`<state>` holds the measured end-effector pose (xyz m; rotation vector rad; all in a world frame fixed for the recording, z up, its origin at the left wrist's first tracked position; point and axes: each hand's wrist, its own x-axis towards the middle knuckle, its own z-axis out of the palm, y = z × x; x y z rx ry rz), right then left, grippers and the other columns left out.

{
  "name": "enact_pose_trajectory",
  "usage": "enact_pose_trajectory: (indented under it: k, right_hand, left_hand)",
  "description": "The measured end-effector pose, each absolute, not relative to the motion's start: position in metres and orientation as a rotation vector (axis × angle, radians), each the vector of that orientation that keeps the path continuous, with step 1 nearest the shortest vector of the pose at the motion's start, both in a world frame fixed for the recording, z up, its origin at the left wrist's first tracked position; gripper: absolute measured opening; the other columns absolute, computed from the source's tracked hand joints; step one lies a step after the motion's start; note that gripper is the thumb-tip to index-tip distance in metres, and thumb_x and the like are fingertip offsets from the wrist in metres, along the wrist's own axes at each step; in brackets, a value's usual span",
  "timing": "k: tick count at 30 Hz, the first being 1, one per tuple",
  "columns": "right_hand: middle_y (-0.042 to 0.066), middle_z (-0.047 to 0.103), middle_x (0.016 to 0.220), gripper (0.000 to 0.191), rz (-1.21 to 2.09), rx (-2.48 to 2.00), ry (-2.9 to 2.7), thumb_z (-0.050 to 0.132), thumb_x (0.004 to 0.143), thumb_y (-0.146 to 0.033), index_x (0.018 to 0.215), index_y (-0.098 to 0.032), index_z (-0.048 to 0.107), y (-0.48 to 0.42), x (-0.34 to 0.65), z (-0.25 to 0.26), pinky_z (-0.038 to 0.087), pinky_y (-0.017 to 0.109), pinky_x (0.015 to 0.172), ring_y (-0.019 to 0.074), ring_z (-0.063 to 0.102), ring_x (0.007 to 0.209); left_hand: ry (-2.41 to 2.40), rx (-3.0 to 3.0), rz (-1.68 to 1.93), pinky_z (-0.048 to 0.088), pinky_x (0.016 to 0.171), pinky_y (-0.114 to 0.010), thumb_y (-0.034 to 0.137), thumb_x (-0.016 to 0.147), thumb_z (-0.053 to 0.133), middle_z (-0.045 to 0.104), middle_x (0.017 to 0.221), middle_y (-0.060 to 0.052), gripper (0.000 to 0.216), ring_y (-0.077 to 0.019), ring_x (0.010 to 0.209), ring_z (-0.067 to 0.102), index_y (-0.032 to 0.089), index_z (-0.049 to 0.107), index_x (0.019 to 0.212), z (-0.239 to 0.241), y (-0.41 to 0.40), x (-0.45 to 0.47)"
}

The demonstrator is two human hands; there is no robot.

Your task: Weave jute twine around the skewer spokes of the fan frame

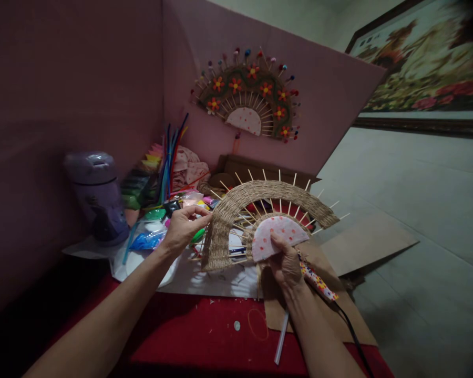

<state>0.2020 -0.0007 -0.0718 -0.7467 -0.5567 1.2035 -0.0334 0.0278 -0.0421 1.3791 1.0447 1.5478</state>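
Observation:
A half-round woven fan (pixel 274 190) of brown twine is held up, with thin wooden sticks poking out along its outer edge. At its centre is a white half-disc (pixel 266 242) dotted with red. My right hand (pixel 286 262) grips this half-disc from below, the thumb on its front face and the other fingers mostly behind. My left hand (pixel 185 226) is closed in a pinch at the fan's left edge; its fingertips touch the rim there. Beneath my right forearm lies a glue gun (pixel 319 283) in a flowered cover, with a clear glue stick (pixel 281 338) protruding nearby.
A decorated fan (pixel 244 79) hangs on the pink board behind. A purple bottle (pixel 98 199) stands left, beside pipe cleaners (pixel 169 157) and bagged craft materials (pixel 147 239). Brown cardboard (pixel 276 310) lies on the red cloth (pixel 205 336); a black cable (pixel 352 331) runs off right.

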Motion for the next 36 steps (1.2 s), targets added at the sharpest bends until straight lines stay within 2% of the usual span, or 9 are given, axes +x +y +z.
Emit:
enact_pose_trajectory:
  k: [7, 17, 23, 29, 36]
  right_hand:
    - [-0.006, 0.067, 0.062, 0.033, 1.219, -0.736, -0.586, 0.078, 0.054, -0.018, 0.084, -0.018, 0.065, -0.001, 0.203, -0.073, 0.057, 0.029, 0.063, 0.0142, 0.065, 0.06]
    - [-0.006, 0.068, 0.064, 0.034, 1.225, -0.745, -0.549, 0.078, 0.053, -0.017, 0.084, -0.019, 0.065, 0.0, 0.203, -0.074, 0.058, 0.029, 0.064, 0.0147, 0.066, 0.061]
    - [-0.005, 0.07, 0.067, 0.034, 1.221, -0.748, -0.52, 0.078, 0.054, -0.015, 0.085, -0.02, 0.064, -0.001, 0.203, -0.073, 0.058, 0.027, 0.063, 0.0148, 0.067, 0.064]
    - [-0.005, 0.07, 0.069, 0.035, 1.19, -0.71, -0.389, 0.077, 0.051, -0.01, 0.082, -0.019, 0.064, 0.0, 0.205, -0.068, 0.056, 0.023, 0.061, 0.0125, 0.066, 0.064]
    - [-0.004, 0.071, 0.07, 0.034, 1.138, -0.682, -0.392, 0.078, 0.057, -0.02, 0.088, -0.02, 0.064, 0.005, 0.216, -0.066, 0.055, 0.024, 0.057, 0.0126, 0.065, 0.06]
  left_hand:
    - [1.037, 1.293, 1.526, 0.039, 0.06, -0.024, 0.032, 0.053, 0.079, 0.064, 0.064, -0.001, 0.022, -0.0112, 0.06, 0.052, 0.014, 0.068, 0.059, -0.042, 0.029, -0.034]
    - [1.0, 1.182, 1.502, 0.043, 0.072, -0.028, 0.03, 0.047, 0.083, 0.065, 0.062, -0.002, 0.023, -0.013, 0.064, 0.056, 0.015, 0.068, 0.056, -0.045, 0.032, -0.033]
    - [0.935, 1.165, 1.466, 0.043, 0.068, -0.026, 0.03, 0.048, 0.083, 0.065, 0.062, -0.001, 0.024, -0.0121, 0.063, 0.056, 0.014, 0.068, 0.057, -0.037, 0.027, -0.035]
    - [0.872, 1.061, 1.453, 0.042, 0.059, -0.025, 0.044, 0.066, 0.071, 0.068, 0.07, -0.006, 0.031, -0.0153, 0.065, 0.06, 0.013, 0.068, 0.072, -0.036, 0.027, -0.039]
    - [0.715, 0.836, 1.112, 0.048, 0.062, -0.029, 0.041, 0.079, 0.057, 0.068, 0.077, -0.01, 0.031, -0.018, 0.068, 0.062, 0.011, 0.068, 0.081, -0.04, 0.025, -0.036]
